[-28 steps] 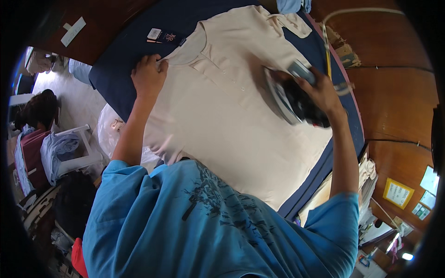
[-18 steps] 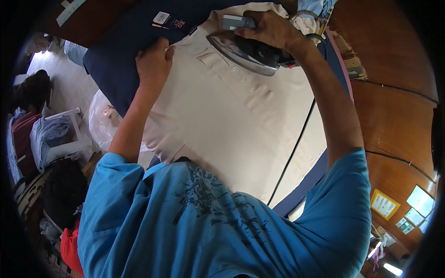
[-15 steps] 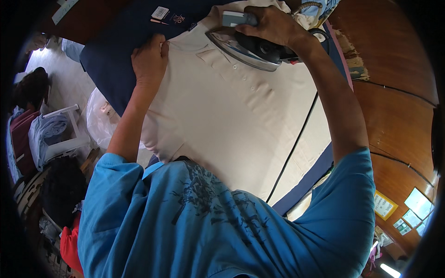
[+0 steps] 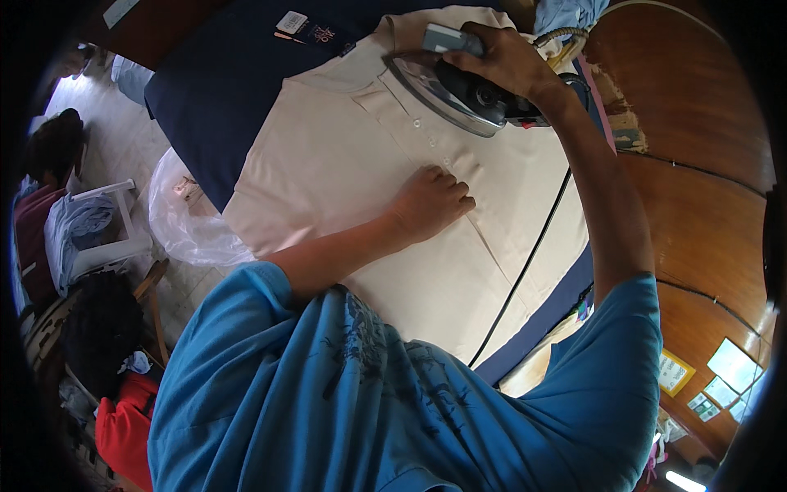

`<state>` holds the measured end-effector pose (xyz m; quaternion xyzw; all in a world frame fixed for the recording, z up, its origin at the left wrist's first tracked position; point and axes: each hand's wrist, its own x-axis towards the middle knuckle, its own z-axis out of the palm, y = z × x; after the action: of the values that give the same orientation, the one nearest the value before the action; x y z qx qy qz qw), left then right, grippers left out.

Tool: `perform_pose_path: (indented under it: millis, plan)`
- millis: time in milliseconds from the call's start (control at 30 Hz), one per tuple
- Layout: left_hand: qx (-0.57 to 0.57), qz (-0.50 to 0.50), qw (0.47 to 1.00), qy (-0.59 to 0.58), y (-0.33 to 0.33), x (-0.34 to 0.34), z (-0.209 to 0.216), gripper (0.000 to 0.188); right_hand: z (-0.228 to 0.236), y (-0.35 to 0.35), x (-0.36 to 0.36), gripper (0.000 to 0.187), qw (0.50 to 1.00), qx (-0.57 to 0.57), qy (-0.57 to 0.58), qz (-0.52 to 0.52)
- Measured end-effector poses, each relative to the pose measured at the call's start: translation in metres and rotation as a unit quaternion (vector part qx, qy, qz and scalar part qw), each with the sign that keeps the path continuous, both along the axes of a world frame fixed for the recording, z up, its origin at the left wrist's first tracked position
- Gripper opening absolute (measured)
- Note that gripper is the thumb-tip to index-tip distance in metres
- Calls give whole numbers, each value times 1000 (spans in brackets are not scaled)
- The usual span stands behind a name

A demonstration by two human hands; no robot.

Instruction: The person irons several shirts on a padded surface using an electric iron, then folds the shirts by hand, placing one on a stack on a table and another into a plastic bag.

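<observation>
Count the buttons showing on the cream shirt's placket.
2. One button sits just below the iron held by the right hand; the other lies just above the left hand. The iron or hand may hide more.

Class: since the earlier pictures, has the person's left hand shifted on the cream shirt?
Yes. The left hand has left the collar edge beside the dark blue ironing pad and now presses flat beside the button placket of the cream cotton shirt.

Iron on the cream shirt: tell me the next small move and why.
Probably slide the iron down the button strip toward the left hand. The right hand holds it at the collar, and the left hand presses the shirt flat just below.
</observation>
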<state>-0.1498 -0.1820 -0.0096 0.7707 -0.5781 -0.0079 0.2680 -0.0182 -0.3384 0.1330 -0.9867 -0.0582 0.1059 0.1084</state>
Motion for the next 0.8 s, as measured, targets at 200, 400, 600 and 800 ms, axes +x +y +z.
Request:
perform_pose_path:
  millis: [200,400,600,800]
  plan:
    - [-27,21,999,1,-2,1,-4,10,-12,32,16,46,984,-16,-52,168]
    - [-36,37,994,100,-8,-10,-2,11,4,55,39,55,962,-12,21,273]
    - [-48,42,994,90,-9,-10,-2,11,3,51,32,53,956,55,49,283]
    - [-47,40,994,93,-10,-10,-3,11,0,49,33,51,958,51,25,280]
